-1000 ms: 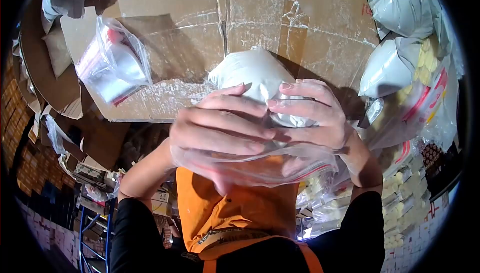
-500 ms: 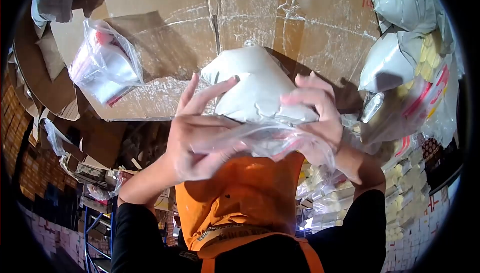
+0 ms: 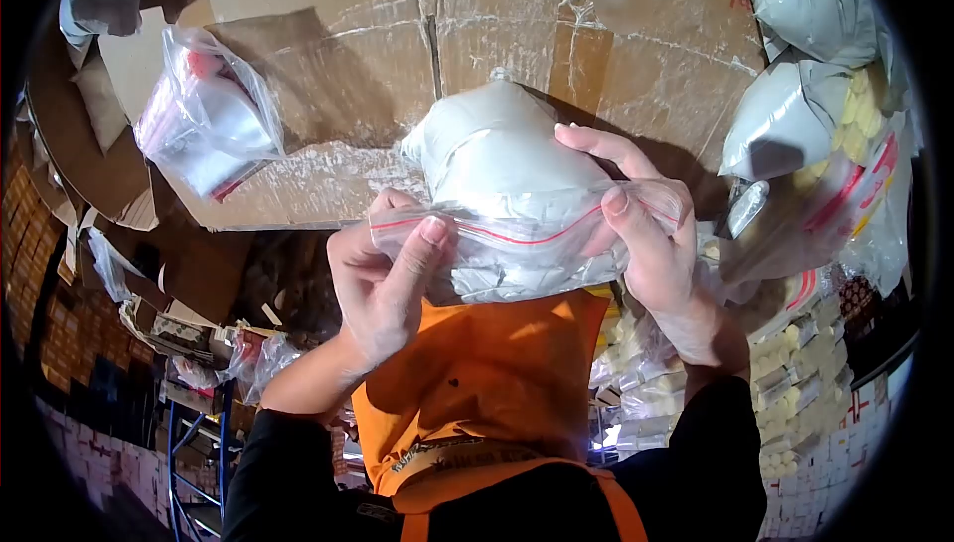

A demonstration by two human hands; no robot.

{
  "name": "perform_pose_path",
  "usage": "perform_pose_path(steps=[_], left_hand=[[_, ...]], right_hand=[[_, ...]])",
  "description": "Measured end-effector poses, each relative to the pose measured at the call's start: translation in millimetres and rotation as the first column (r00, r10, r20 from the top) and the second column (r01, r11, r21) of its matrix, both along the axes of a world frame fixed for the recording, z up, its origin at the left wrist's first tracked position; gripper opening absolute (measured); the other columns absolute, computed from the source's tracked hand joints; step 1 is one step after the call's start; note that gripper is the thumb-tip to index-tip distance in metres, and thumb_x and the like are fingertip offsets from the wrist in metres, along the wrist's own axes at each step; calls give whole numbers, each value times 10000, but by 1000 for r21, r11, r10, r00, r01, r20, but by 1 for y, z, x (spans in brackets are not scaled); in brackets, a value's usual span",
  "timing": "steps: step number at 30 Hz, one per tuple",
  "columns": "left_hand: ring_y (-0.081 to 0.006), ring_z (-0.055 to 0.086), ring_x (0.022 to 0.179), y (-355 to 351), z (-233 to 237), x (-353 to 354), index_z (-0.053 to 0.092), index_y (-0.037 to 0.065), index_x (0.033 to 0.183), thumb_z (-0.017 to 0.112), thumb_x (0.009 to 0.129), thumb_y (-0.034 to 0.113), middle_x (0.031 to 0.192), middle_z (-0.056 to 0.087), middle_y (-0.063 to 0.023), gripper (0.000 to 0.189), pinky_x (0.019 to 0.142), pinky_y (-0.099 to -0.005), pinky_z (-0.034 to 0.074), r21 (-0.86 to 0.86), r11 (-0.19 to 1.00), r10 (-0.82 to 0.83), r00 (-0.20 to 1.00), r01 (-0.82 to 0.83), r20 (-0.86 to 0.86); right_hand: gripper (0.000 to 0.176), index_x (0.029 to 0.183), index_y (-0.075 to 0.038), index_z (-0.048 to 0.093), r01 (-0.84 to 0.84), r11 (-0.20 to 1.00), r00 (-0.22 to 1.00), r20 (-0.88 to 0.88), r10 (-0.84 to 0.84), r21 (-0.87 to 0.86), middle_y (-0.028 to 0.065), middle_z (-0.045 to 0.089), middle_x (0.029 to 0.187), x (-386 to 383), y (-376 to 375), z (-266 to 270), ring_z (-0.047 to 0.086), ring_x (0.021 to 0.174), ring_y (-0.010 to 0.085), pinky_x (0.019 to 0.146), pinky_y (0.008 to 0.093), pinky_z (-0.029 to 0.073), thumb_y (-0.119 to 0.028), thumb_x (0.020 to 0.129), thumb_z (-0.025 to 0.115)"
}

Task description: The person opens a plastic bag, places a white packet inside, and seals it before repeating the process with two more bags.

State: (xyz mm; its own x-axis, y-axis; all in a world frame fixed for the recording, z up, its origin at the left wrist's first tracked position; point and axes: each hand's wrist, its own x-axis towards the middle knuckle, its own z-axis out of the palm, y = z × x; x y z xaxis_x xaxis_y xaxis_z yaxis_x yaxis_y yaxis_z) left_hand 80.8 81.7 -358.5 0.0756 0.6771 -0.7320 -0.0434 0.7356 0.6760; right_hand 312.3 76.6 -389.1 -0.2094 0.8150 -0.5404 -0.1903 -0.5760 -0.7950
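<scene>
Cardboard tabletop, streaked white, spans the upper frame. At frame centre, the filled bag's red-lined mouth has just been drawn straighter, exposing its closure line. Left hand and right hand pinch opposite ends.

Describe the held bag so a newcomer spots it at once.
At the near edge of the brown cardboard is a plump white bag. The left hand and right hand hold its red-lined mouth; no hand touches the white bags at right.
</scene>
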Motion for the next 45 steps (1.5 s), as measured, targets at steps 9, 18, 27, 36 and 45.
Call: perform_pose_path(steps=[9,18,27,36,45], left_hand=[[-275,581,1034,41,62,8,528,-56,1125,644,858,218,1055,566,-155,399,904,-394,458,543,503,-41,647,672,-762],[-249,576,885,52,-11,41,659,78,1056,785,637,410,1018,642,-60,549,767,-353,447,499,272,-326,566,823,-757],[-249,566,797,70,-10,43,611,61,855,749,710,118,921,645,-59,207,714,-330,452,634,353,-524,707,688,-476],[-195,629,744,73,-25,38,580,-6,817,623,856,61,865,666,-184,89,673,-288,488,628,616,-526,842,476,-123],[-147,567,659,73,-29,31,544,-9,803,621,852,19,782,622,-134,96,605,-246,447,500,763,-550,818,410,168]], right_hand=[[288,820,55,653,209,977,941,283,-188,-46,128,677,1047,-37,5,-2,532,620,48,542,210,409,-146,942,487],[254,1043,61,631,336,941,939,64,-338,41,80,668,974,-35,10,-4,601,821,77,709,213,479,-142,977,493],[535,1025,103,613,372,927,907,-197,-372,-35,136,647,979,-36,10,-4,610,864,137,762,267,497,-391,998,409],[237,1000,53,635,394,863,892,95,-442,316,180,675,933,-16,3,-7,667,863,214,757,305,526,-134,860,676],[138,896,54,680,165,909,882,355,-309,382,140,700,794,6,15,10,669,695,140,568,206,491,-33,795,717]])
